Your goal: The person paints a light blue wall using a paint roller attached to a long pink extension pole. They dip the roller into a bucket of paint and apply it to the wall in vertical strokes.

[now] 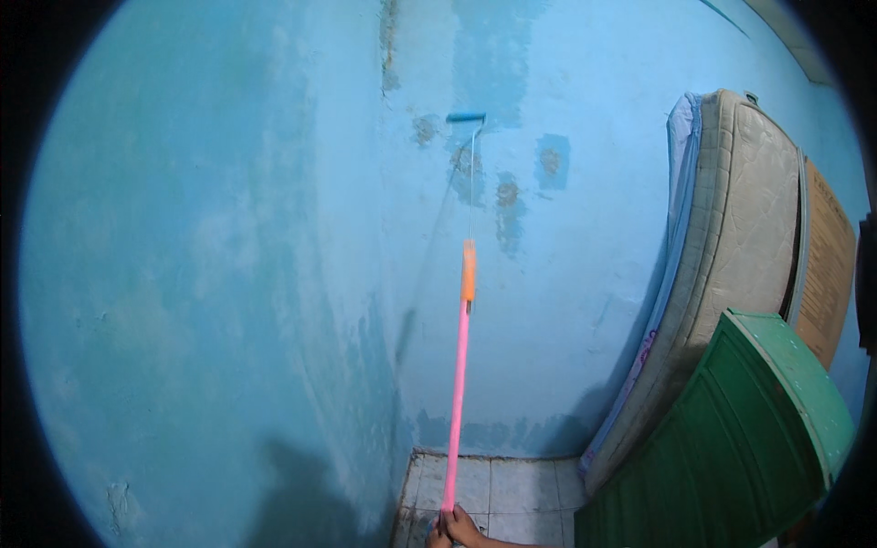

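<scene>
My right hand (464,527) is wrapped round the lower end of a long pink pole (458,393). Just beside and below it, my left hand (438,537) also closes on the pole, partly cut off by the lower edge. Joined to the pole's upper end is the orange handle (469,271) of a paint roller, with a thin wire frame (472,187). The blue roller sleeve (466,117) lies level at the far wall, close to darker damp-looking paint; whether it touches cannot be made out.
The blue far wall (585,265) has rough dark patches and meets the left wall (201,274) in a corner. On the right lean a mattress (744,201) and a brown cardboard sheet (827,265), behind a green cabinet (703,447). White tiles (525,484) cover the floor.
</scene>
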Motion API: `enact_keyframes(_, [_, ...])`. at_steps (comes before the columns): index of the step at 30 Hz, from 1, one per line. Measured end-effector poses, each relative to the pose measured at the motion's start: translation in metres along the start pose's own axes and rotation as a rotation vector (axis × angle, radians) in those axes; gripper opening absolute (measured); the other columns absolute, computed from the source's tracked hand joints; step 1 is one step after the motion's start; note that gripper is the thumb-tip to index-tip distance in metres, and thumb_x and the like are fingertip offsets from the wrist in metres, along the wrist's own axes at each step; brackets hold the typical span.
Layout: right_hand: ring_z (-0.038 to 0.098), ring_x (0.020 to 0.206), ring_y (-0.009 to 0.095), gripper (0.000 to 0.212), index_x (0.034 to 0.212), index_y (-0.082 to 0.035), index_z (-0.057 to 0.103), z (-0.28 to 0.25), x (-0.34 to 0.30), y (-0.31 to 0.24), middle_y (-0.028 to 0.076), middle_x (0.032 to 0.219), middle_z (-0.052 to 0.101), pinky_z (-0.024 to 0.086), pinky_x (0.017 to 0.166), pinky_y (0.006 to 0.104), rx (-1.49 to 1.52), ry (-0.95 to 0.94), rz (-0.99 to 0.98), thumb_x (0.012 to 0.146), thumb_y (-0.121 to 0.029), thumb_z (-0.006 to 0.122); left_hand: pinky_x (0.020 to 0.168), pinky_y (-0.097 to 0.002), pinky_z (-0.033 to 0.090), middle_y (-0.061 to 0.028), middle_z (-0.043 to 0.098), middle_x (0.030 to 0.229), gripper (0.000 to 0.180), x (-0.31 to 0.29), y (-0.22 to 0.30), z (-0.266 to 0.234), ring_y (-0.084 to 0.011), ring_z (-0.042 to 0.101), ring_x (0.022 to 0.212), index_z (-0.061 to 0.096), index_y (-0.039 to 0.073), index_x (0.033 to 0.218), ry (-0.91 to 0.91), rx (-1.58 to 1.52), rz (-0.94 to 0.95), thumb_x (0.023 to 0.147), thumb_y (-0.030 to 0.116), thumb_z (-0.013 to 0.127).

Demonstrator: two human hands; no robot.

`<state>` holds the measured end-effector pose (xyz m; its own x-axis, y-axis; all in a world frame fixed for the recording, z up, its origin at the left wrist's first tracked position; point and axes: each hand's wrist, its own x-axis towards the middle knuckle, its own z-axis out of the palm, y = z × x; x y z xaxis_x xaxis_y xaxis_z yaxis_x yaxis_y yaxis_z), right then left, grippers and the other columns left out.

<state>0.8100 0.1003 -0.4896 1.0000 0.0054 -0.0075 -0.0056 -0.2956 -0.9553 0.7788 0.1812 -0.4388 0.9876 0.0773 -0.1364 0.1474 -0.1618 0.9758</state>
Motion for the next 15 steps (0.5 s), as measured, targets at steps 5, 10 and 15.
enact_keyframes(5, [0.065, 0.086, 0.039, 0.04, 0.103, 0.0, 0.055, -0.068, 0.052, -0.175, 0.021, 0.089, 0.066, 0.049, 0.079, 0.0451, 0.043, 0.053, -0.077, 0.099, -0.038, 0.042, 0.047, -0.0341, 0.043, -0.0086, 0.058, 0.063, 0.068, 0.035, 0.129, -0.022, -0.0183, 0.057, 0.052, 0.052, 0.009, 0.122, -0.104, -0.042, -0.098, 0.093, 0.068, 0.033])
enact_keyframes(10, [0.066, 0.078, 0.024, 0.03, 0.099, -0.002, 0.051, -0.094, 0.095, -0.312, 0.014, 0.082, 0.065, 0.052, 0.068, 0.0389, 0.178, -0.045, -0.151, 0.1, -0.03, 0.04, 0.042, -0.0248, 0.033, 0.0024, 0.05, 0.069, 0.051, 0.063, 0.254, -0.05, -0.0089, 0.046, 0.048, 0.045, 0.016, 0.127, -0.153, -0.377, 0.033, 0.094, 0.054, 0.051])
enact_keyframes(15, [0.057, 0.064, 0.016, 0.026, 0.101, -0.003, 0.045, -0.109, 0.114, -0.361, 0.006, 0.072, 0.056, 0.047, 0.055, 0.0318, 0.45, 0.112, -0.305, 0.101, -0.029, 0.043, 0.042, -0.0268, 0.032, 0.0, 0.048, 0.057, 0.058, 0.077, 0.303, -0.029, -0.0094, 0.047, 0.048, 0.059, 0.006, 0.085, -0.05, -0.404, 0.143, 0.094, 0.061, 0.045])
